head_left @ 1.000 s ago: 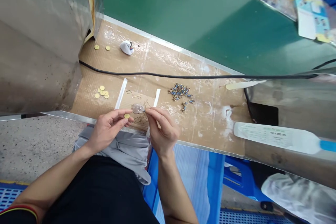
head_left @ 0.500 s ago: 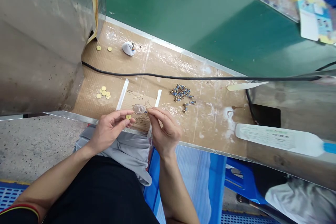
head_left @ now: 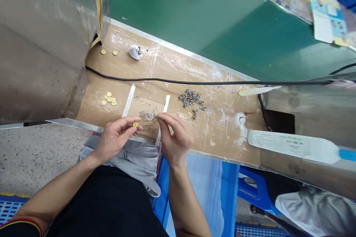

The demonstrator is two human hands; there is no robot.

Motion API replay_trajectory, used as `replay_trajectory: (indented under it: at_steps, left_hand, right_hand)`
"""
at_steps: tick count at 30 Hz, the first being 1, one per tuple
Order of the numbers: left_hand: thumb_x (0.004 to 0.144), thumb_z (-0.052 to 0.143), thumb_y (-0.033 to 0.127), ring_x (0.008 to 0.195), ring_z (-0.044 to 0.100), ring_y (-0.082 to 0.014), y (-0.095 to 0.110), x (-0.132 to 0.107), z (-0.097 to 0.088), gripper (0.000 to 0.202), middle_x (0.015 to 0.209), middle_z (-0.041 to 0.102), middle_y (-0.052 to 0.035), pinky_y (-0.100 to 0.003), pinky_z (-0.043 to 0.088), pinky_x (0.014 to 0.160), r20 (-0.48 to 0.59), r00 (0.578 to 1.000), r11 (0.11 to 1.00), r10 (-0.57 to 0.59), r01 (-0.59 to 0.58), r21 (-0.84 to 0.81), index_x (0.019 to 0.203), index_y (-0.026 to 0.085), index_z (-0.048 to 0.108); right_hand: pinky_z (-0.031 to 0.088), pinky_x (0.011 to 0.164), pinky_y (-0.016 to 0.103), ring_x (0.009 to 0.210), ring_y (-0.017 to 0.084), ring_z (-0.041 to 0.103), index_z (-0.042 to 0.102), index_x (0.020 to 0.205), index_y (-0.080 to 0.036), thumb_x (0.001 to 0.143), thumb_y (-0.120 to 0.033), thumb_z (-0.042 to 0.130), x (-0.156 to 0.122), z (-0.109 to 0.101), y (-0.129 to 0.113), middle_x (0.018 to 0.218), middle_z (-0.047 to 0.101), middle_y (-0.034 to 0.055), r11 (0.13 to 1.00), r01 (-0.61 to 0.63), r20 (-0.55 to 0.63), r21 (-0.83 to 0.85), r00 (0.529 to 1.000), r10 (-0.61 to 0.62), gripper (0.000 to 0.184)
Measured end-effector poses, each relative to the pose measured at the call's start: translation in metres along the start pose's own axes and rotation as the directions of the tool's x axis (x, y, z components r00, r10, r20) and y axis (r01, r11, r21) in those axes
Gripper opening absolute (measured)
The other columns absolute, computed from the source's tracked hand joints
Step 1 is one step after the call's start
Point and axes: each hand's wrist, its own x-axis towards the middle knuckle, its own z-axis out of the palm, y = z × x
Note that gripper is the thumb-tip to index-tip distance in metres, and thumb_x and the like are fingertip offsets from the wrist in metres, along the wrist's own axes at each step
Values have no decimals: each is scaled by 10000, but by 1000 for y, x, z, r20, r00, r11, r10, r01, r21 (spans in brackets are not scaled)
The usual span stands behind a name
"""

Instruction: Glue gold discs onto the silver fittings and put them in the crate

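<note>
My left hand (head_left: 115, 139) pinches a small brass disc (head_left: 135, 124) between thumb and forefinger at the near edge of the cardboard worktop (head_left: 178, 70). My right hand (head_left: 175, 135) is closed in a pinch on a tiny blue and brass piece (head_left: 155, 117), held against a small clear cap (head_left: 146, 115) that lies on the cardboard just ahead of both hands. A pile of the same blue and brass pieces (head_left: 191, 97) sits to the right. More brass discs (head_left: 109, 99) lie to the left.
A black cable (head_left: 194, 81) runs across the worktop. Two white strips (head_left: 128, 100) flank the work spot. A white glue bottle with a blue cap (head_left: 294, 145) lies at right. A green conveyor belt (head_left: 208, 18) runs behind. Two discs (head_left: 108, 52) and a white scrap (head_left: 134, 52) lie far left.
Both hands stay nearly still. The right hand's pinch has edged a little closer to the clear cap.
</note>
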Motion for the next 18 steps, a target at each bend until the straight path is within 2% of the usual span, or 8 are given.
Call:
replay_trajectory:
  at_steps: [8, 13, 18]
  left_hand:
    - [1086, 789, 386, 1014, 863, -202, 0, -1, 1, 375, 1146, 902, -86, -298, 711, 969, -2, 1000, 1000, -5, 5, 3, 1417, 212, 822]
    - [1085, 788, 375, 1006, 860, -191, 1, -1, 1, 372, 1139, 903, -86, -288, 708, 967, -8, 1000, 1000, -5, 5, 4, 1413, 203, 821]
    - [1082, 787, 389, 1004, 862, -199, 1, 1, 1, 384, 1135, 901, -96, -305, 713, 970, -6, 1000, 1000, -8, 8, -2, 1408, 189, 818]
  right_hand:
    - [706, 949, 380, 1041, 224, 852, 843, 1236, -276, 1075, -94, 730, -3, 0, 3, 1140, 875, 68, 995, 78, 34, -57, 997, -76, 268]
    - [699, 947, 367, 1042, 214, 848, 842, 1232, -274, 1070, -82, 739, -2, 0, 3, 1141, 876, 63, 997, 66, 36, -50, 997, -64, 271]
    - [721, 942, 390, 1039, 225, 857, 853, 1207, -286, 1092, -162, 735, -2, 1, 2, 1124, 881, 62, 999, 16, 14, -48, 1000, -15, 207]
